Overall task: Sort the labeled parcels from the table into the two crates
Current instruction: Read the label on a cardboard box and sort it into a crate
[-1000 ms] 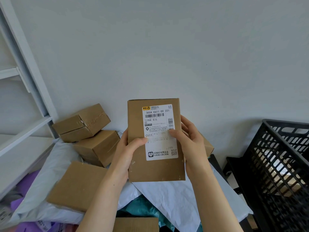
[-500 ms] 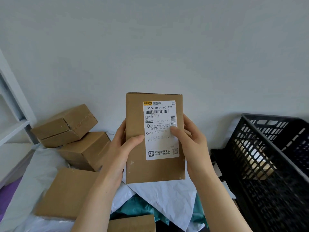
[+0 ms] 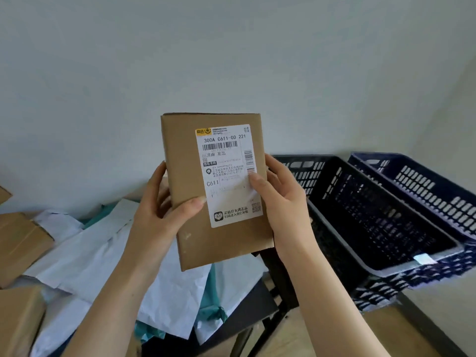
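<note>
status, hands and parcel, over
Left hand and right hand grip the cardboard parcel, label facing the camera. Black crate and blue crate to its right. Nothing between.

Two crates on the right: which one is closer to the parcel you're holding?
The black crate, just beside the right hand gripping the labelled cardboard parcel. The dark blue crate sits beyond it, farther right.

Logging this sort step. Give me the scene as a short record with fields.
held item: cardboard box, upright, label facing camera
label text: 300A C611-00 221
left hand: grips box's left edge
right hand: grips right edge, thumb on label
crates: black crate, blue crate beyond it, both right of box
unsorted: white mailers, brown boxes
</note>
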Motion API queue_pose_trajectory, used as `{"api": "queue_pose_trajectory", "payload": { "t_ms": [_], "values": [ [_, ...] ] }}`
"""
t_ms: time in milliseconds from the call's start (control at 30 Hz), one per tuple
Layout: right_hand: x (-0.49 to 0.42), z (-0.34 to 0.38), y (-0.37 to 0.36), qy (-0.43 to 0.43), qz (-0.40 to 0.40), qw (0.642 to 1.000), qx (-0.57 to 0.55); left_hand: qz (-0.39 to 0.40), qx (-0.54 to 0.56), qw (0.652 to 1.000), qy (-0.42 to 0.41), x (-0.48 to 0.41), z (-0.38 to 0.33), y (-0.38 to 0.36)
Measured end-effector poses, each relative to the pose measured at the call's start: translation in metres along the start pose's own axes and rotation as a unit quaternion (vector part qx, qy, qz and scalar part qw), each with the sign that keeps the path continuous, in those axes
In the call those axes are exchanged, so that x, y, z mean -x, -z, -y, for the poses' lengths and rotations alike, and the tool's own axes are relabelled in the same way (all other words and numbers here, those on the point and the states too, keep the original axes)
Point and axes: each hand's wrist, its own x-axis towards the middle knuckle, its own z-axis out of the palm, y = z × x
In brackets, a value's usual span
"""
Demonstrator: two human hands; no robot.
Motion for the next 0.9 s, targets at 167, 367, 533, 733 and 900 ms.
{"api": "queue_pose_trajectory", "payload": {
  "t_ms": [167,367,533,733,900],
  "values": [
    [-0.003,0.005,0.095,0.019,-0.017,0.999,0.044,0.024,0.029,0.999,0.006,0.0,0.003,-0.092],
    [-0.006,0.001,0.226,0.033,-0.054,0.994,0.094,0.026,0.046,0.998,0.02,-0.003,0.014,-0.218],
    [-0.027,-0.01,0.339,-0.008,-0.034,0.989,0.146,0.041,0.046,0.996,0.056,-0.011,0.038,-0.333],
    [-0.065,-0.027,0.403,-0.088,0.013,0.981,0.175,0.067,0.0,0.989,0.135,-0.044,0.068,-0.398],
    [-0.114,-0.047,0.426,-0.117,-0.02,0.976,0.18,0.115,-0.032,0.976,0.183,-0.085,0.09,-0.431]
  ]
}}
